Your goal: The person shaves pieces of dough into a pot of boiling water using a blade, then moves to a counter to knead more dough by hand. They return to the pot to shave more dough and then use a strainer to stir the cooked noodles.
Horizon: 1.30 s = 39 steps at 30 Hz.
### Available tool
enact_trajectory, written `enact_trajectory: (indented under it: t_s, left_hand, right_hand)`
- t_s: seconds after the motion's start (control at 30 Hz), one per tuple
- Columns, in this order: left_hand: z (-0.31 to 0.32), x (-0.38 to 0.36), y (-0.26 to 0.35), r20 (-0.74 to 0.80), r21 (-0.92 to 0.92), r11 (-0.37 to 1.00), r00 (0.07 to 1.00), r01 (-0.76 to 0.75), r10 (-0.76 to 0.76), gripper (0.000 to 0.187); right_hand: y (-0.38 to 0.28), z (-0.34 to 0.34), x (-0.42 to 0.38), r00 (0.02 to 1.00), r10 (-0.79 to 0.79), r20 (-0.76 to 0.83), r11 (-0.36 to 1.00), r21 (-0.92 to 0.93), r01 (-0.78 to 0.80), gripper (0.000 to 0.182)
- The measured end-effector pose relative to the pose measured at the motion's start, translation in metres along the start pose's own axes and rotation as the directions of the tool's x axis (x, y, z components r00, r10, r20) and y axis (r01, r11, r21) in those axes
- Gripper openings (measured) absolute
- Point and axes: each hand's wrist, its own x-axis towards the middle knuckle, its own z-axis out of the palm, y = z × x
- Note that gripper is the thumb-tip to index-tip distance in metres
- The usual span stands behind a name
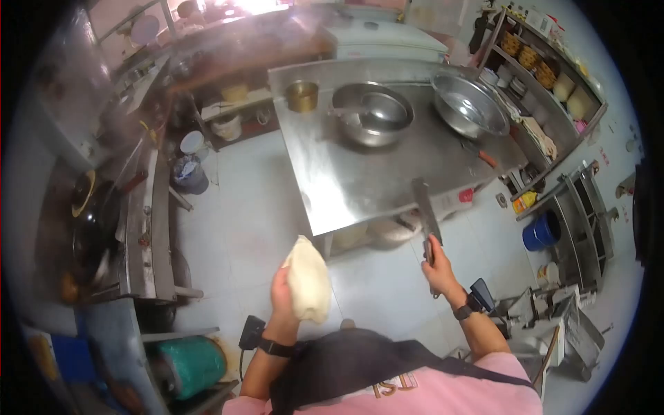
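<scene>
In my left hand (279,292) is a pale, smooth lump of dough (308,285), held upright in front of my body, left of the steel table's near corner. Most of that hand's fingers are hidden behind the dough. My right hand (441,271) is wrapped round the dark handle of a knife (427,211). Its metal blade points up and away from me, over the front edge of the steel table (332,187). Black straps with small devices sit on both my wrists.
On the table stand a brass-coloured pot (302,96), a steel bowl (373,135), a wide steel basin (470,107) and a red-handled tool (487,159). A stove with a dark wok (93,221) is at left. Shelves (532,90) and a blue bucket (541,232) line the right.
</scene>
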Motion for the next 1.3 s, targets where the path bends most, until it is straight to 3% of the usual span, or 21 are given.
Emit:
enact_trajectory:
  t_s: [0.07, 0.2, 0.27, 0.3, 0.37, 0.43, 0.53, 0.63, 0.67, 0.7, 0.73, 0.77, 0.83, 0.93, 0.97, 1.03, 1.07, 1.1, 1.13, 1.2, 1.3]
  left_hand:
    - [0.040, 0.045, -0.011, -0.279, 0.229, 0.973, 0.959, 0.023, 0.043, 0.037]
    - [0.055, 0.130, -0.033, -0.170, 0.374, 0.920, 0.967, -0.117, 0.192, 0.034]
    - [0.070, 0.149, -0.043, 0.056, 0.731, 0.608, 0.915, -0.310, 0.399, 0.032]
    - [0.064, 0.165, -0.050, 0.065, 0.736, 0.599, 0.913, -0.316, 0.403, 0.032]
    - [0.051, 0.221, -0.067, -0.245, 0.534, 0.844, 0.949, -0.040, 0.200, 0.033]
    - [0.050, 0.247, -0.072, -0.205, 0.692, 0.721, 0.948, -0.036, 0.245, 0.042]
    - [0.042, 0.280, -0.086, -0.088, 0.969, 0.246, 0.959, 0.021, 0.268, 0.061]
    - [0.055, 0.296, -0.103, -0.227, 0.956, 0.251, 0.921, 0.150, 0.317, 0.061]
    - [0.046, 0.306, -0.113, -0.282, 0.896, 0.421, 0.912, 0.140, 0.297, 0.060]
    - [0.047, 0.309, -0.119, -0.299, 0.890, 0.433, 0.900, 0.143, 0.317, 0.060]
    - [0.050, 0.311, -0.123, -0.381, 0.790, 0.598, 0.871, 0.132, 0.311, 0.059]
    - [0.055, 0.312, -0.129, -0.457, 0.661, 0.743, 0.840, 0.101, 0.292, 0.059]
    - [0.078, 0.307, -0.142, -0.520, 0.614, 0.788, 0.775, 0.046, 0.360, 0.057]
    - [0.096, 0.301, -0.149, -0.634, 0.520, 0.854, 0.666, -0.010, 0.393, 0.052]
    - [0.069, 0.299, -0.148, -0.455, 0.578, 0.813, 0.798, -0.071, 0.394, 0.048]
    - [0.093, 0.278, -0.114, -0.528, 0.715, 0.642, 0.815, 0.277, 0.237, 0.030]
    - [0.095, 0.272, -0.102, -0.558, 0.702, 0.664, 0.778, 0.257, 0.288, 0.030]
    - [0.096, 0.266, -0.091, -0.461, 0.887, 0.196, 0.769, 0.418, 0.443, 0.024]
    - [0.094, 0.261, -0.081, -0.322, 0.787, -0.323, 0.797, 0.526, 0.511, 0.019]
    - [0.063, 0.278, -0.078, 0.369, 0.694, -0.661, 0.647, 0.285, 0.667, 0.011]
    - [0.064, 0.299, -0.081, 0.417, 0.550, -0.762, 0.679, 0.341, 0.604, 0.018]
  right_hand:
    - [0.029, -0.011, 0.054, 0.993, 0.106, -0.057, 0.986, 0.132, -0.097, 0.060]
    - [0.061, -0.036, 0.149, 0.982, -0.078, -0.173, 0.978, -0.203, 0.042, 0.060]
    - [0.072, -0.044, 0.178, 0.992, -0.050, -0.119, 0.969, -0.246, 0.019, 0.060]
    - [0.077, -0.042, 0.185, 0.991, -0.054, -0.125, 0.971, -0.237, 0.024, 0.060]
    - [0.084, -0.052, 0.220, 0.991, -0.094, -0.096, 0.916, -0.399, 0.048, 0.059]
    - [0.079, -0.064, 0.245, 0.995, -0.069, -0.073, 0.900, -0.436, 0.030, 0.058]
    - [0.096, -0.082, 0.291, 0.996, 0.068, 0.051, 0.815, -0.579, -0.026, 0.054]
    - [0.136, -0.092, 0.331, 0.999, -0.024, 0.035, 0.813, -0.581, 0.040, 0.051]
    - [0.147, -0.090, 0.344, 0.983, -0.180, 0.023, 0.688, -0.712, 0.142, 0.047]
    - [0.137, -0.089, 0.351, 0.957, -0.288, 0.042, 0.706, -0.666, 0.242, 0.043]
    - [0.115, -0.082, 0.355, 0.915, -0.398, 0.060, 0.708, -0.615, 0.348, 0.041]
    - [0.097, -0.063, 0.353, 0.944, -0.305, 0.122, 0.825, -0.462, 0.326, 0.038]
    - [0.061, -0.022, 0.336, 0.905, -0.189, 0.381, 0.981, 0.119, 0.155, 0.040]
    - [0.029, 0.020, 0.320, 0.727, -0.321, 0.607, 0.917, 0.392, 0.077, 0.041]
    - [0.012, 0.023, 0.321, 0.687, -0.352, 0.635, 0.922, 0.360, 0.140, 0.040]
    - [-0.010, 0.040, 0.325, 0.562, -0.448, 0.695, 0.894, 0.368, 0.256, 0.039]
    - [-0.009, 0.048, 0.322, 0.634, -0.405, 0.659, 0.912, 0.238, 0.335, 0.037]
    - [-0.011, 0.055, 0.317, 0.711, -0.370, 0.598, 0.914, 0.098, 0.393, 0.036]
    - [-0.027, 0.058, 0.313, 0.802, -0.218, 0.557, 0.951, -0.063, 0.303, 0.037]
    - [-0.032, 0.067, 0.321, 0.783, -0.270, 0.561, 0.925, -0.076, 0.373, 0.039]
    - [-0.042, 0.065, 0.313, 0.711, -0.399, 0.578, 0.819, -0.125, 0.561, 0.034]
